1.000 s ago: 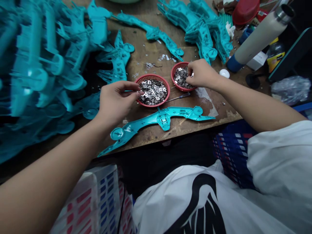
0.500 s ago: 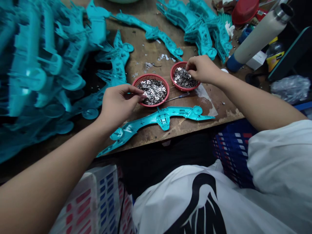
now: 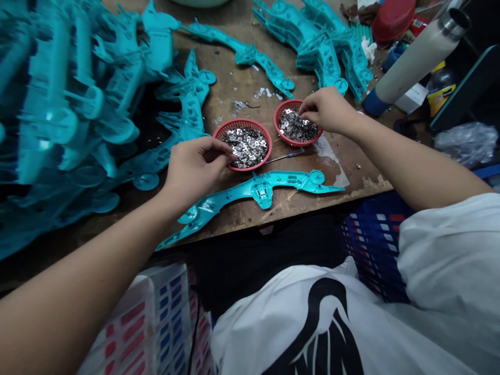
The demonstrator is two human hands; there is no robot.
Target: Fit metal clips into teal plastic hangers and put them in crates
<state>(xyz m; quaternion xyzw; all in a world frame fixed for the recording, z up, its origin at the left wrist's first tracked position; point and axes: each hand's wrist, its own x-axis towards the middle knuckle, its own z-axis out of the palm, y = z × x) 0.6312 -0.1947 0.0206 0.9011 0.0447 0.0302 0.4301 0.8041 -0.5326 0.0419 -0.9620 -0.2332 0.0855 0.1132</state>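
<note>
My left hand (image 3: pixel 195 169) hovers at the near left rim of a red basket (image 3: pixel 242 125) full of small shiny metal pieces, thumb and fingers pinched together; what they hold is too small to see. My right hand (image 3: pixel 326 109) rests over a second red basket (image 3: pixel 280 134) of metal pieces, fingertips pinched down into the pile. A long teal plastic part (image 3: pixel 258 191) lies flat on the wooden bench (image 3: pixel 242 211) just in front of both baskets. A thin screwdriver (image 3: pixel 287 154) lies between the baskets and that part.
A big heap of teal plastic parts (image 3: pixel 66 109) fills the left side. More teal parts (image 3: pixel 324 47) are stacked at the back right. A white flask (image 3: pixel 417 54), a red bowl (image 3: pixel 392 18) and a yellow bottle (image 3: pixel 439 88) stand at the right. Crates (image 3: pixel 156 323) sit below the bench.
My left hand has drawn back from the middle of its basket toward the near left rim. My right hand has shifted slightly toward the far side of its basket.
</note>
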